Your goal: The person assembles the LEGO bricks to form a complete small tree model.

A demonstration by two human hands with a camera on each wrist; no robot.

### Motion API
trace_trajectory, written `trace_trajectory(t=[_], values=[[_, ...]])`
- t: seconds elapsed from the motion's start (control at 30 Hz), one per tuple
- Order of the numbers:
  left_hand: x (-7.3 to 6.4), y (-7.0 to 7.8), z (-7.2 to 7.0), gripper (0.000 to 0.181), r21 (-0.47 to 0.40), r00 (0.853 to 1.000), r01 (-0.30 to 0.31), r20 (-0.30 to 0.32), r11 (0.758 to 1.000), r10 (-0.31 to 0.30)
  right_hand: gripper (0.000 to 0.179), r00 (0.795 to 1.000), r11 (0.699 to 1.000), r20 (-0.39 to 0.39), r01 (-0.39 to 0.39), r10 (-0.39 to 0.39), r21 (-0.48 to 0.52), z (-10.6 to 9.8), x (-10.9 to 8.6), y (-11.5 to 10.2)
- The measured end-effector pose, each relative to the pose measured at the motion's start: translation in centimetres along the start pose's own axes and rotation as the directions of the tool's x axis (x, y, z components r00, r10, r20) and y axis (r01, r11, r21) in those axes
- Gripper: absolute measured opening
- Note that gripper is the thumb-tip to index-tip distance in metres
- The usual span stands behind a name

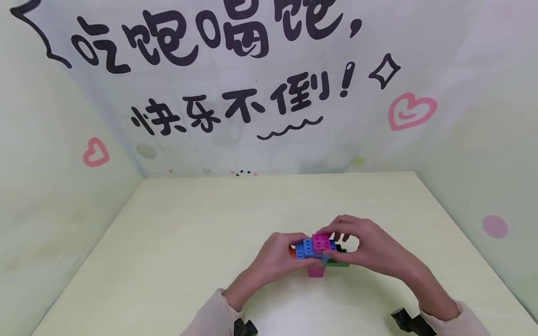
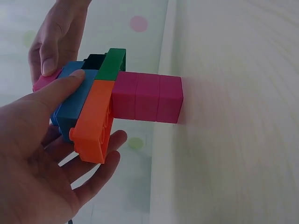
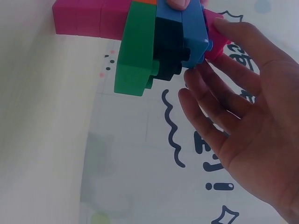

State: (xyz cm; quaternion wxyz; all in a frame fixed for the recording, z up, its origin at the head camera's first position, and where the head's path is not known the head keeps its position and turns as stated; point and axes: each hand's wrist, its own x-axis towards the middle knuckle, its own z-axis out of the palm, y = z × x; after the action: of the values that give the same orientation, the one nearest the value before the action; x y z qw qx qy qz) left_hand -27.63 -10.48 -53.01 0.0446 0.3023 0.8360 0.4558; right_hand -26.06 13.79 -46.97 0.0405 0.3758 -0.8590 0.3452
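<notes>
A toy-brick build stands upright on the table, a little right of the middle in the head view. Its base is a column of stacked pink bricks (image 2: 147,96). Across that lie an orange brick (image 2: 93,119) and a green brick (image 3: 135,51), with a dark brick (image 3: 168,49) above the green one. Higher up sit blue bricks (image 1: 303,250), and a pink brick (image 1: 321,242) is at the very top. My left hand (image 1: 275,257) grips the blue layer from the left, thumb on the near side. From the right, my right hand (image 1: 376,245) pinches the top pink brick between thumb and forefinger.
The pale table (image 1: 189,233) is bounded by a back wall (image 1: 235,154) with black lettering, and by a left wall (image 1: 50,196) and a right wall (image 1: 475,177). Dark wrist-worn devices, one being a black mount (image 1: 412,322), show near the bottom edge.
</notes>
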Motion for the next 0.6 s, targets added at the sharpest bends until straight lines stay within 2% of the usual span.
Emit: trace_trajectory(t=[0.1, 0.17, 0.27, 0.33, 0.6], values=[[-0.1, 0.3, -0.3, 0.048, -0.017, 0.999, -0.043, -0.025, 0.999, 0.043, 0.033, 1.000, 1.000, 0.014, -0.011, 0.011, 0.000, 0.1, -0.1, 0.0], [-0.2, 0.6, -0.7, 0.046, -0.053, 0.993, -0.102, -0.061, 0.993, 0.098, 0.034, 1.000, 1.000, 0.024, -0.020, 0.020, -0.003, -0.1, -0.2, -0.1], [-0.1, 1.1, -1.2, 0.035, -0.108, 0.976, -0.200, -0.108, 0.974, 0.188, 0.039, 0.998, 0.999, 0.041, -0.048, 0.048, -0.001, -0.5, -0.4, -0.3], [-0.1, 1.3, -1.4, 0.029, -0.108, 0.967, -0.237, -0.125, 0.966, 0.223, 0.038, 0.997, 0.998, 0.045, -0.067, 0.066, 0.009, -0.9, -0.4, -0.4], [-0.3, 1.8, -1.7, 0.030, -0.096, 0.966, -0.237, -0.132, 0.967, 0.223, 0.025, 0.999, 0.998, 0.034, -0.012, 0.010, 0.062, -1.6, -0.7, -0.4]])
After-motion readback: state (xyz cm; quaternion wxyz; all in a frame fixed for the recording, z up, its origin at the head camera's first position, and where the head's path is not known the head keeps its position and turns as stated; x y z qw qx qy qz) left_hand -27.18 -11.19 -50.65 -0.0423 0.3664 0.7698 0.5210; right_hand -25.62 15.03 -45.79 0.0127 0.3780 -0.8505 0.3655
